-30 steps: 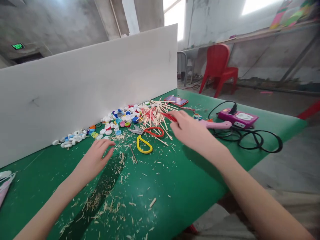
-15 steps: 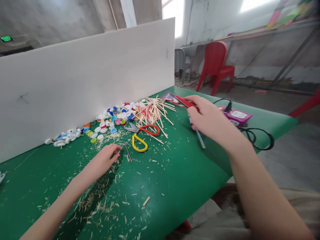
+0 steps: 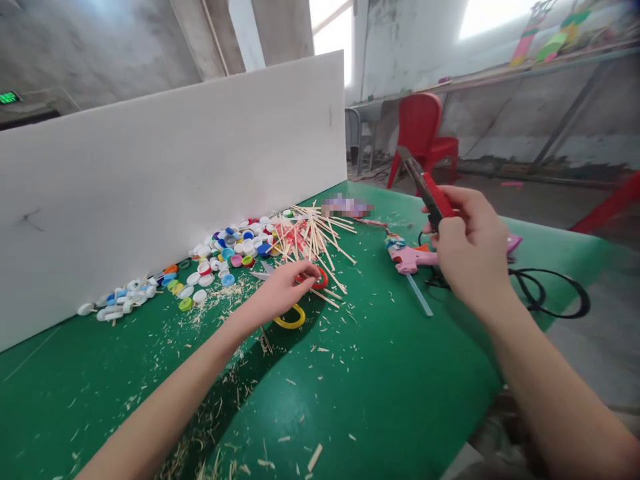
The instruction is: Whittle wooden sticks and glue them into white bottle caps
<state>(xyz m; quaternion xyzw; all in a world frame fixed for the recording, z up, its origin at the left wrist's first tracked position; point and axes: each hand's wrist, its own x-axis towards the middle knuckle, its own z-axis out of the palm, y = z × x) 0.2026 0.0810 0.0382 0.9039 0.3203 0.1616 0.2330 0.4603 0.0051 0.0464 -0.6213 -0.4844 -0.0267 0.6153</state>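
My right hand point(image 3: 467, 247) is raised above the right side of the table, wrapped around a red utility knife point(image 3: 434, 200) whose tip points up and to the left. Below it lies a pink glue gun point(image 3: 413, 259) with a clear glue stick point(image 3: 419, 295) poking out the back. My left hand point(image 3: 290, 287) hovers over the scissors point(image 3: 293, 317), which have one red and one yellow handle loop; it partly covers them. Its thumb and fingers are apart, with nothing visible between them. Just beyond that hand are thin wooden sticks point(image 3: 327, 237) in a loose pile.
Many coloured bottle caps point(image 3: 235, 250) line the foot of a white board point(image 3: 200, 153). Wood shavings point(image 3: 265, 460) litter the green table point(image 3: 390, 387). A black cable point(image 3: 555, 273) loops at the right edge. A red chair point(image 3: 420, 127) stands behind.
My right hand has lifted the utility knife up off the table, uncovering the glue gun. My left hand has moved right, from beside the scissors to above them. The view has shifted slightly.
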